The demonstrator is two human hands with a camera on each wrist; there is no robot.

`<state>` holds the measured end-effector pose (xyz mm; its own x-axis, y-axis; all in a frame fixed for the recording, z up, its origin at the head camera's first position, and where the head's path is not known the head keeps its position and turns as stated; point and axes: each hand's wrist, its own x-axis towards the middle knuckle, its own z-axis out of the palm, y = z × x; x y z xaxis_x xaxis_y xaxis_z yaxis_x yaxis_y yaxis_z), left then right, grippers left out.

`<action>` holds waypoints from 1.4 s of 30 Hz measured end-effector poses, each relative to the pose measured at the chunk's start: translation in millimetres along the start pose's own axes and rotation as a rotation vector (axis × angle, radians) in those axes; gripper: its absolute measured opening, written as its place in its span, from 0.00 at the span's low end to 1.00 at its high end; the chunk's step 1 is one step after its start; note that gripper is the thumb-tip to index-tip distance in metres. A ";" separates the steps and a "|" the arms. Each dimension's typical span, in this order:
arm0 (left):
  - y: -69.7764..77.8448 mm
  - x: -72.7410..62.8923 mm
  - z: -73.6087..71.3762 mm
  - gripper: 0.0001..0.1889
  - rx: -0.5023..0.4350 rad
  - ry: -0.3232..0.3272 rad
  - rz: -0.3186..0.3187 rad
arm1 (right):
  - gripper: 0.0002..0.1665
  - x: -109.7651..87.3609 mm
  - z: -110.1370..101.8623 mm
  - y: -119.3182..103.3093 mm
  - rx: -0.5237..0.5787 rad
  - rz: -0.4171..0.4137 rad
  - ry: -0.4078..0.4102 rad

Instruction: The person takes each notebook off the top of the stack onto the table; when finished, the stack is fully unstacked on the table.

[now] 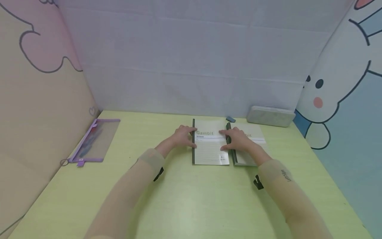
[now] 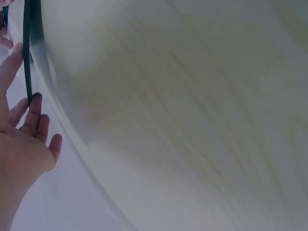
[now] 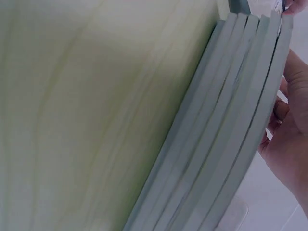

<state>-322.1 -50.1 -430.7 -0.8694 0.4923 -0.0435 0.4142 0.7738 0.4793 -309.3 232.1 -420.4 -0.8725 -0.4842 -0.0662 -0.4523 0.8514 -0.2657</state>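
A notebook with a cover marked "Gambit" (image 1: pixel 210 156) lies in the middle of the table, its dark spine on the left. My left hand (image 1: pixel 182 136) touches that spine with thumb and fingers spread apart; in the left wrist view the left hand (image 2: pixel 26 139) has its fingertips at the dark strip. On the opposite side my right hand (image 1: pixel 238 139) rests its thumb and a fingertip on the notebook's right edge. Beneath the right hand is a stack of similar notebooks (image 1: pixel 247 159), whose several page edges (image 3: pixel 226 110) show in the right wrist view.
A grey pencil case (image 1: pixel 270 116) sits at the back right by the white curtain. Near it lies a small blue-grey object (image 1: pixel 230 119). At the left is a see-through pouch with purple trim (image 1: pixel 108 132), dark slim items inside. Printed walls (image 1: pixel 352 99) flank the table (image 1: pixel 179 205).
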 end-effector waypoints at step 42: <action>63.6 -0.5 -11.6 0.49 0.035 0.077 0.091 | 0.45 -84.6 -55.0 68.9 0.086 0.113 0.212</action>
<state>-298.5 -5.7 -390.1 -0.8453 0.5302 0.0668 0.5004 0.7414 0.4471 -276.9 342.8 -380.2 -0.9401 -0.3257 0.1004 -0.3399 0.8733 -0.3490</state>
